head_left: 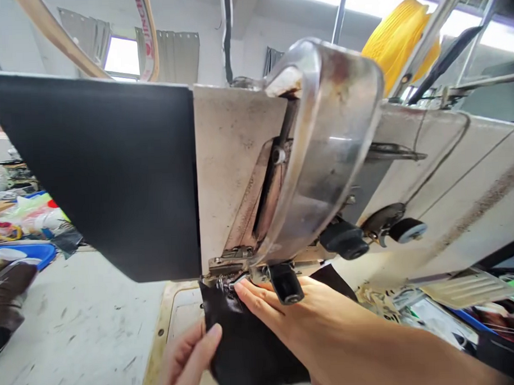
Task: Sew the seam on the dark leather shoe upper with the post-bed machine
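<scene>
A piece of black material [252, 347], fabric or leather, lies under the needle area of a sewing machine [238, 126]. My left hand [189, 360] pinches its left edge, thumb on top. Stretched out over the same piece, my right hand [299, 312] lies flat with its fingertips beside the presser foot [226, 286]. Part of that hand is hidden behind a black knob [288, 284] on the machine. The needle itself cannot be made out.
The machine's black side panel [113, 175] and metal guard [323, 145] stand close above my hands. On the white table [84, 316] at left is a blue tray [46, 256] with dark pieces. Yellow thread [397, 36] hangs at upper right. Clutter fills the lower right.
</scene>
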{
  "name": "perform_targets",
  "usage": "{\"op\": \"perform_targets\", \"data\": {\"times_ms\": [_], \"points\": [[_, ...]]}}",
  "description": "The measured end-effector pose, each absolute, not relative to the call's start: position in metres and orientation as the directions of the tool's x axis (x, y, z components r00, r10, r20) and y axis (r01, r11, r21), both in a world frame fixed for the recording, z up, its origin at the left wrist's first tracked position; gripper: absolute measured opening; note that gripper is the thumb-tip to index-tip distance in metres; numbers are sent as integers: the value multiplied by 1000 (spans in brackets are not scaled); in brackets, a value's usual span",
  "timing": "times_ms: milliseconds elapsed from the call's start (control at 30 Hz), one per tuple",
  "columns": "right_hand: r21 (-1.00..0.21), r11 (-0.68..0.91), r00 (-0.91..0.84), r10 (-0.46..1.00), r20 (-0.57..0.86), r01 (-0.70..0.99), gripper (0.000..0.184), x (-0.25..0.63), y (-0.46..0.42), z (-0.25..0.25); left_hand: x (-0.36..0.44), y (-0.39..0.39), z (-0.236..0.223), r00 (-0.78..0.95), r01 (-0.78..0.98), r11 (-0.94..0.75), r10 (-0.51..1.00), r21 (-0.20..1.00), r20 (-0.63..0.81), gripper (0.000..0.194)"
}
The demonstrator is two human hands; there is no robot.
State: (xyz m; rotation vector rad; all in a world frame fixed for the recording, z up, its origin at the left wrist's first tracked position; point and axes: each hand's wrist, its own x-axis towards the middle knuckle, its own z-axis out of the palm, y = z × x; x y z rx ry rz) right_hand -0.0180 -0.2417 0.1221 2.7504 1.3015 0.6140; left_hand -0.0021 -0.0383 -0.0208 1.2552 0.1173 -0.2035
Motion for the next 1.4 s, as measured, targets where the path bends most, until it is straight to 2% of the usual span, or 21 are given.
{"op": "perform_targets", "data": {"times_ms": [133, 167, 267, 333, 433, 500, 567, 700, 800, 867, 1000, 1133, 1267, 1400], "points": [[257, -633, 540, 765, 351, 730, 37, -7, -235, 97, 29, -23, -19, 913, 392, 306, -241, 868, -328, 68], [284, -630, 520, 767, 375, 723, 32, -5, -233, 88, 34, -23, -13, 920, 376, 294, -234, 879, -315, 67], [355, -632, 473, 763, 441, 689, 38, -2, -230, 70, 40, -27, 5, 968, 249, 249, -45, 936, -245, 57], [338, -640, 469, 751, 464, 690, 39, -2, -232, 70, 38, -30, 12, 979, 179, 199, 64, 964, -195, 59], [200, -618, 519, 763, 386, 760, 35, 1, -239, 80, 30, -32, 14, 989, 145, 144, -10, 979, -145, 73], [89, -586, 534, 782, 320, 805, 38, 5, -245, 86, 23, -33, 16, 993, 112, 147, -43, 983, -107, 73], [30, -584, 552, 782, 290, 811, 45, 6, -248, 90, 17, -35, 21, 994, 106, 177, -41, 978, -101, 69], [24, -639, 619, 753, 222, 769, 52, 1, -250, 100, 14, -40, 30, 994, 109, 252, -43, 962, -102, 63], [38, -637, 611, 753, 246, 770, 70, -5, -249, 110, 15, -42, 30, 995, 95, 277, -31, 956, -90, 59], [60, -643, 607, 746, 274, 763, 75, -7, -247, 115, 16, -42, 29, 996, 92, 270, -29, 959, -88, 58], [126, -737, 678, 664, 317, 663, 59, -10, -239, 113, 16, -42, 27, 996, 90, 259, -46, 962, -81, 58], [170, -773, 698, 627, 345, 611, 55, -14, -232, 112, 16, -42, 26, 996, 89, 279, -30, 956, -84, 61], [183, -754, 667, 647, 370, 631, 52, -18, -234, 118, 17, -41, 24, 998, 69, 248, -25, 966, -65, 54], [127, -682, 588, 698, 410, 720, 46, -20, -241, 117, 16, -41, 24, 996, 85, 277, -42, 957, -77, 53]]}}
